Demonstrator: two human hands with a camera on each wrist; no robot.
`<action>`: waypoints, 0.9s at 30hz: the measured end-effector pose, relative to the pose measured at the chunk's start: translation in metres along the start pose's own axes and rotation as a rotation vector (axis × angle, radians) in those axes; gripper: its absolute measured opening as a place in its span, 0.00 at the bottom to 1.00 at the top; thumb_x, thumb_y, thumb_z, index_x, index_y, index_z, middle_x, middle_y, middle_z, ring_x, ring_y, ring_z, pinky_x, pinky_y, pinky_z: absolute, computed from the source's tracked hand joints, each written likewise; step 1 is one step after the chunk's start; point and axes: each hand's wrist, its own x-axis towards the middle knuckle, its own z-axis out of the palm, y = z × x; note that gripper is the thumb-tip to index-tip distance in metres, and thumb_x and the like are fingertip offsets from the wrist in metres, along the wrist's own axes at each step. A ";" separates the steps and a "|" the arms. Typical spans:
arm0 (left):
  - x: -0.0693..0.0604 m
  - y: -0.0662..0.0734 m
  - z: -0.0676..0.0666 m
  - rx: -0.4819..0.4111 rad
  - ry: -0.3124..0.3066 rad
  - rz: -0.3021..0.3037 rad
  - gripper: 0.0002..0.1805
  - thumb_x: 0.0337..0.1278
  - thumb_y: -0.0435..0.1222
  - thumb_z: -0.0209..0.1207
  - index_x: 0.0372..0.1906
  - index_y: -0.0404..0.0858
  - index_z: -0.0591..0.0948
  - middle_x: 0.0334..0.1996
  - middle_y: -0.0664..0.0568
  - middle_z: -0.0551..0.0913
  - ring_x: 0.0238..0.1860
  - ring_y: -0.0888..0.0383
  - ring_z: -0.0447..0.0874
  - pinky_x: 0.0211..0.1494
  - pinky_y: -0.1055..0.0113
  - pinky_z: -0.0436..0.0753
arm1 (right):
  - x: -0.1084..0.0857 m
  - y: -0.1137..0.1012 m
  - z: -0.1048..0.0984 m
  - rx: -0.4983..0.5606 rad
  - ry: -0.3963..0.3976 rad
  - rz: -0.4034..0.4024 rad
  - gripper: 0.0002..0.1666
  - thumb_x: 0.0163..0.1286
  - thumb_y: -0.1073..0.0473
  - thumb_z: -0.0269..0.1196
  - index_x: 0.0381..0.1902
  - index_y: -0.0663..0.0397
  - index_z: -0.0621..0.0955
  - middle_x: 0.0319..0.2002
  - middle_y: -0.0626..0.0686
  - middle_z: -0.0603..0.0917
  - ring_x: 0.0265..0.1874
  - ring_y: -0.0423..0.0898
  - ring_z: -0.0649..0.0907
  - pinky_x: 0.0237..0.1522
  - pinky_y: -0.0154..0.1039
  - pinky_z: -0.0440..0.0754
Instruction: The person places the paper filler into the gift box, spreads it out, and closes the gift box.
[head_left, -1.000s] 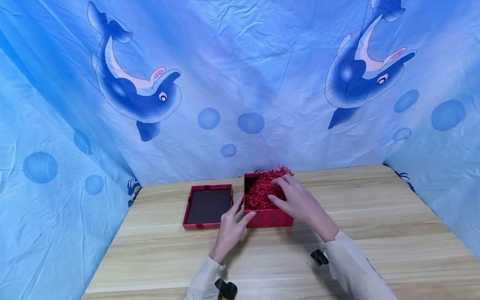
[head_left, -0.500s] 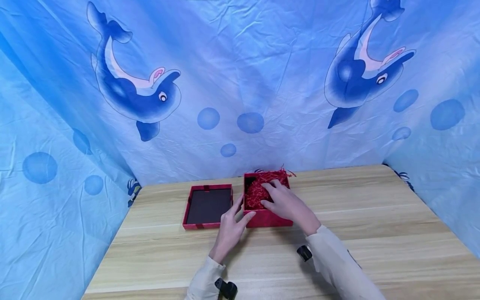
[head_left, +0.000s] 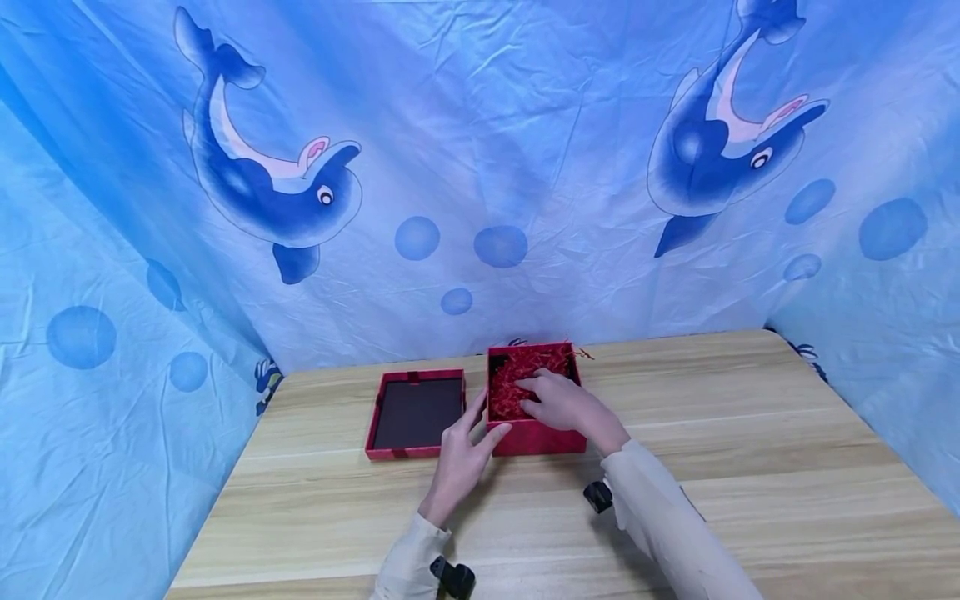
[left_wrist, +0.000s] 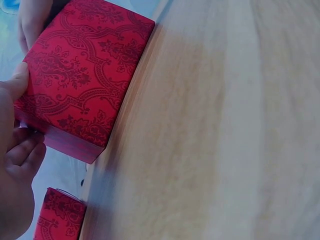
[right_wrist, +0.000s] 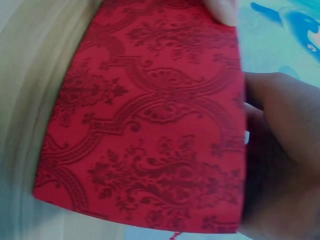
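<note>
A red patterned gift box stands on the table with its top uncovered. Red shredded paper fills most of it, leaving a dark gap at the back left corner. My left hand holds the box at its front left corner, thumb on the front face and fingers along the left side. Over the paper lies my right hand, reaching in across the front right of the box, thumb and forefinger apart. In the right wrist view the box's front face hides its fingertips.
Left of the box lies the red lid, its black inside facing up. A few paper strands stick out over the back right rim. Behind the wooden table hangs a blue dolphin-print cloth.
My right hand has moved left and a little lower over the paper. The mound of shredded paper at the back right now lies flatter. My left hand and the lid have stayed put.
</note>
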 end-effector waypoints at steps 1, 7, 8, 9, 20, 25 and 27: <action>0.000 0.000 0.000 0.000 0.001 0.002 0.37 0.67 0.44 0.68 0.77 0.38 0.70 0.71 0.41 0.73 0.63 0.37 0.78 0.62 0.46 0.79 | -0.001 -0.001 -0.001 -0.007 0.012 0.001 0.27 0.80 0.55 0.60 0.72 0.60 0.76 0.72 0.68 0.69 0.71 0.66 0.69 0.70 0.63 0.68; 0.001 -0.001 0.000 0.005 -0.008 -0.008 0.38 0.67 0.45 0.68 0.77 0.38 0.69 0.72 0.42 0.72 0.64 0.38 0.78 0.63 0.48 0.79 | -0.009 -0.004 -0.010 -0.053 0.250 0.010 0.35 0.77 0.48 0.64 0.75 0.57 0.72 0.69 0.66 0.72 0.67 0.69 0.71 0.59 0.68 0.77; 0.001 -0.001 0.000 0.006 -0.009 -0.013 0.38 0.67 0.45 0.68 0.77 0.38 0.69 0.72 0.42 0.72 0.64 0.38 0.77 0.63 0.49 0.79 | -0.009 -0.005 -0.011 -0.054 0.291 0.013 0.36 0.76 0.48 0.65 0.75 0.57 0.72 0.68 0.66 0.73 0.66 0.69 0.72 0.57 0.69 0.78; 0.002 -0.001 0.000 0.006 -0.010 -0.018 0.38 0.67 0.45 0.68 0.77 0.38 0.69 0.72 0.43 0.72 0.65 0.39 0.77 0.63 0.49 0.79 | -0.009 -0.005 -0.012 -0.054 0.324 0.014 0.36 0.75 0.48 0.65 0.75 0.56 0.71 0.67 0.66 0.73 0.65 0.69 0.72 0.57 0.68 0.78; 0.001 -0.003 0.000 0.011 -0.005 -0.028 0.39 0.66 0.46 0.69 0.77 0.39 0.70 0.72 0.42 0.72 0.65 0.39 0.77 0.64 0.48 0.78 | 0.006 0.002 0.005 -0.024 0.227 0.086 0.36 0.77 0.50 0.63 0.73 0.65 0.70 0.69 0.72 0.68 0.68 0.73 0.68 0.64 0.67 0.73; 0.002 -0.002 0.000 0.020 -0.003 -0.036 0.39 0.66 0.47 0.69 0.77 0.41 0.70 0.72 0.45 0.73 0.64 0.40 0.78 0.65 0.48 0.78 | 0.014 0.002 0.010 0.019 0.172 0.131 0.35 0.77 0.52 0.63 0.74 0.65 0.70 0.70 0.73 0.67 0.68 0.73 0.69 0.65 0.66 0.73; 0.002 -0.002 0.000 0.019 -0.003 -0.035 0.38 0.66 0.47 0.69 0.77 0.41 0.70 0.71 0.45 0.73 0.64 0.39 0.78 0.64 0.48 0.78 | 0.017 0.002 0.011 0.023 0.144 0.145 0.34 0.78 0.53 0.62 0.74 0.64 0.69 0.70 0.73 0.68 0.67 0.73 0.71 0.65 0.66 0.73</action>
